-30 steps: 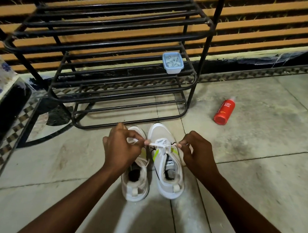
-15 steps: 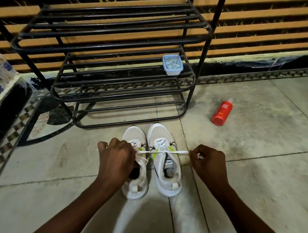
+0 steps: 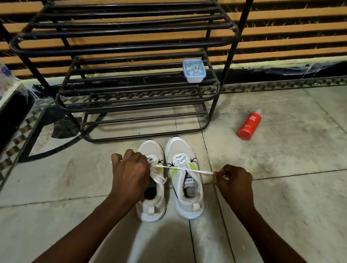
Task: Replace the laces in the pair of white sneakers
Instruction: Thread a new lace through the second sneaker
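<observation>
my hands have drawn apart, left hand [image 3: 130, 174] and right hand [image 3: 234, 180] each pinching the flat white lace [image 3: 186, 169] taut across the right-side white mesh sneaker [image 3: 183, 172], likely tightening it.

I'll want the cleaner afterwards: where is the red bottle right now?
The red plastic bottle lies on its side on the tiled floor, right of the black metal shoe rack, beyond the right hand.

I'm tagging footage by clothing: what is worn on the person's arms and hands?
Nothing visible. The left hand and right hand are bare, with no gloves, rings, watch or bracelets showing. Both forearms are uncovered to the frame's bottom edge; no sleeve appears.
</observation>
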A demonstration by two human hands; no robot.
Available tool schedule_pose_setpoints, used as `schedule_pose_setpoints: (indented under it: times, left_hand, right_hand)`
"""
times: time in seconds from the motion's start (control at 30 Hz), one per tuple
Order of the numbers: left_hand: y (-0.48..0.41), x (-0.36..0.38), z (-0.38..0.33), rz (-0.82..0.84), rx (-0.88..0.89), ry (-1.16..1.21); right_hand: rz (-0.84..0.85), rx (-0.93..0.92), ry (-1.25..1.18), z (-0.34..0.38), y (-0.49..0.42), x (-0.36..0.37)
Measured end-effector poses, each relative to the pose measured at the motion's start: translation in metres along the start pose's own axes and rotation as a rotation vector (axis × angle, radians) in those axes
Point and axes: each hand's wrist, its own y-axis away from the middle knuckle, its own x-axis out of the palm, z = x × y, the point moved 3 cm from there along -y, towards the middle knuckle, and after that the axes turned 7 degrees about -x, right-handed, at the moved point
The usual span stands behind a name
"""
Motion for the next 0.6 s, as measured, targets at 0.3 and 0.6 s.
schedule_pose_setpoints:
  times: [0.3,0.6]
  left_hand:
    - [-0.0019,0.0015,0.0014,-0.002,-0.005,0.008]
    - [-0.0021,0.0004,0.0015,-0.011,-0.018,0.012]
  right_hand:
    - [0.007,0.022,-0.003,-0.0023,-0.0007,0.0026]
    - [0.009,0.001,-0.002,-0.0039,-0.0016,0.0026]
